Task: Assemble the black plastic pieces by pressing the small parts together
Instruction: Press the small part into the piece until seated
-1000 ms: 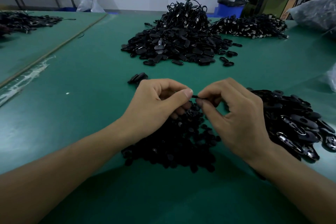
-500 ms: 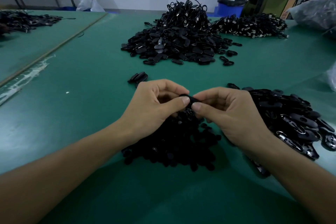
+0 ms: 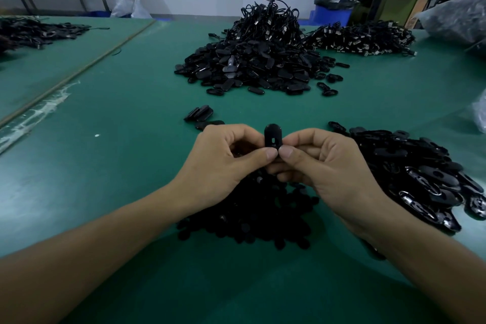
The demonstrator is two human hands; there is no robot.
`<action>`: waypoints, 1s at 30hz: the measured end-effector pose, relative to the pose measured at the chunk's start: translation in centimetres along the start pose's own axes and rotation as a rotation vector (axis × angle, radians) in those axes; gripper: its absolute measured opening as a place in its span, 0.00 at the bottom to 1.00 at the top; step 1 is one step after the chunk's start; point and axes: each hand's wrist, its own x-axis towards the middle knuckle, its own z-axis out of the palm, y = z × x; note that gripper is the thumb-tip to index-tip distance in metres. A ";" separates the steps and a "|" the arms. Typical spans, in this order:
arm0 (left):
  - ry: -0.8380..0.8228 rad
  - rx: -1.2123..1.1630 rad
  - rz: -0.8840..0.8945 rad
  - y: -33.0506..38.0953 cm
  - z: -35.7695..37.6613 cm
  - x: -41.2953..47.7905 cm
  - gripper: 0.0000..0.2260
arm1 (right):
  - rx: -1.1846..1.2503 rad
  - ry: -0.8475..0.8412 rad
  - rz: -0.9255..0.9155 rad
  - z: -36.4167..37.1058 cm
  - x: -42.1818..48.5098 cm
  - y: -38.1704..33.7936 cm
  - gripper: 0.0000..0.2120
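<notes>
Green matted bench (image 3: pixel 110 192) carries heaps of black plastic parts. Left hand (image 3: pixel 223 166) and right hand (image 3: pixel 326 166) together pinch one oval black plastic piece (image 3: pixel 273 134), upright above the near pile of small black parts (image 3: pixel 249 218).

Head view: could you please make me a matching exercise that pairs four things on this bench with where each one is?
Things
1. oval black piece
2. blue bin
3. small stack of black pieces
4. pile of small black parts

Places
A. beyond the far edge of the table
B. pinched between the left hand and the right hand
C. under both hands
D. on the table just beyond the left hand

Pairs: 1-B, 2-A, 3-D, 4-C
</notes>
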 end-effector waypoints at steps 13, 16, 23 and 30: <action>0.088 -0.056 -0.002 -0.5 0.1 0.1 0.03 | -0.928 -0.075 -0.304 -1.1 -0.2 0.7 0.08; 0.105 -0.027 0.016 -0.6 0.0 0.1 0.07 | -1.100 -0.201 -0.233 -1.1 0.0 0.8 0.13; 0.121 0.041 0.050 -0.9 -0.4 0.1 0.14 | -1.048 -0.180 -0.275 -0.9 -0.2 0.8 0.07; 0.156 0.023 0.006 -1.5 -0.6 0.1 0.07 | -0.981 -0.129 -0.276 -0.9 -0.4 0.6 0.08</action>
